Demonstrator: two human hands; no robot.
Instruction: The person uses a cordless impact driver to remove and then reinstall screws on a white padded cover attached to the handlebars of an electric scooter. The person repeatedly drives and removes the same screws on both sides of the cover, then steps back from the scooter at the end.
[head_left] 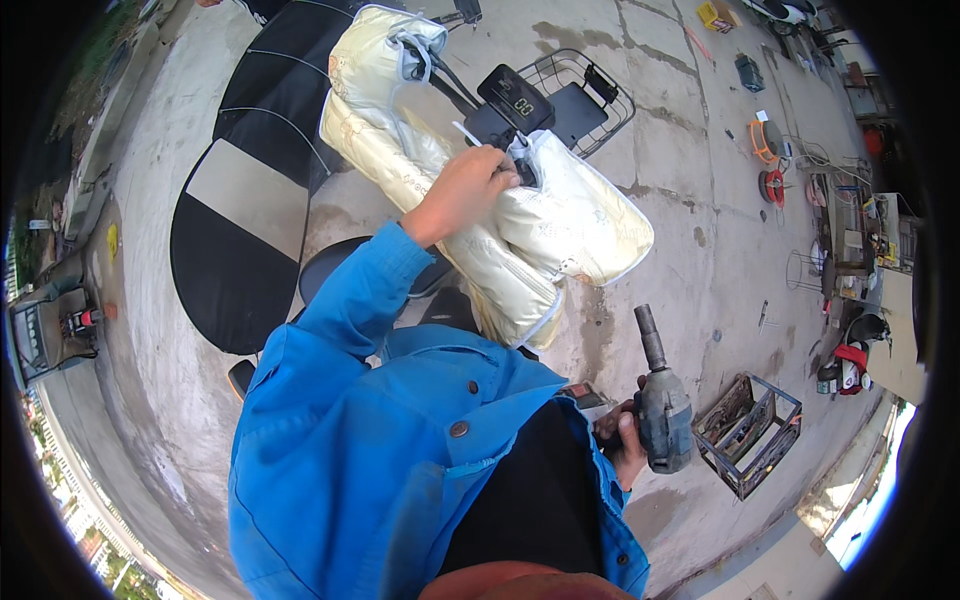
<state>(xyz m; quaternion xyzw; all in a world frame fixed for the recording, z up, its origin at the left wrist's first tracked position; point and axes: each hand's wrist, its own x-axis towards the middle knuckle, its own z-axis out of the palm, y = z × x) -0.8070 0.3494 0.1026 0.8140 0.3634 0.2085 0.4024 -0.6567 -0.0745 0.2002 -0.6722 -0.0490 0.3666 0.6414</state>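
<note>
My left hand (466,190) reaches to the handlebar of an electric scooter, its fingertips bent together at a dark fitting (522,165) in the opening of a cream quilted wind cover (580,215). Whatever those fingers pinch is hidden. A thin white strip (465,133) sticks up beside them. Just beyond sits the scooter's lit black display (516,98), with a wire basket (618,112) in front of it. Low on the right, my right hand (628,450) is wrapped around the handle of a cordless impact wrench (664,420); its long dark socket (649,336) points away from me.
A black canopy (235,240) with a pale panel lies along the scooter's left. On the concrete at right stands a metal crate (748,432) holding tools. Farther off are an orange reel (766,142), a red reel (771,187) and a cluttered workbench (890,225).
</note>
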